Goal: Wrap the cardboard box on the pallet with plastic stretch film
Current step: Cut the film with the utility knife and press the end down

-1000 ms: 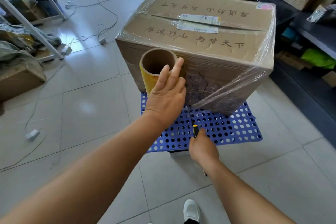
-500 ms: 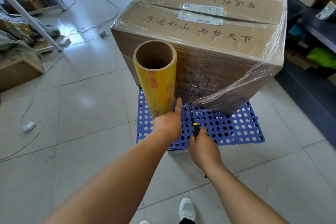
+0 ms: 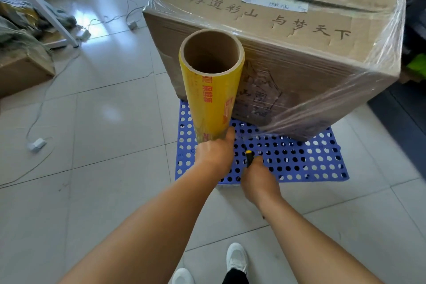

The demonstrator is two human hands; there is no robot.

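Note:
A large cardboard box (image 3: 288, 30) with clear film around its sides stands on a blue perforated pallet (image 3: 299, 163). In front of its left corner a yellow roll of stretch film (image 3: 212, 101) stands upright, its open cardboard core facing me. My left hand (image 3: 214, 152) grips the roll's bottom end. Just to the right, my right hand (image 3: 258, 177) holds a utility knife (image 3: 248, 157) with a yellow and black handle, pointing at the bunched film (image 3: 299, 120) that runs from the roll to the box's lower right corner.
Pale floor tiles surround the pallet. Cables and a power adapter (image 3: 36, 144) lie on the floor at left, beside a metal frame (image 3: 46, 7) and a low cardboard box (image 3: 23, 69). Dark shelving (image 3: 415, 71) stands close on the right. My white shoes (image 3: 237, 258) are below.
My left hand has slid from the top of the roll down to its bottom end. The view has come closer to the box. The right hand keeps the knife near the film.

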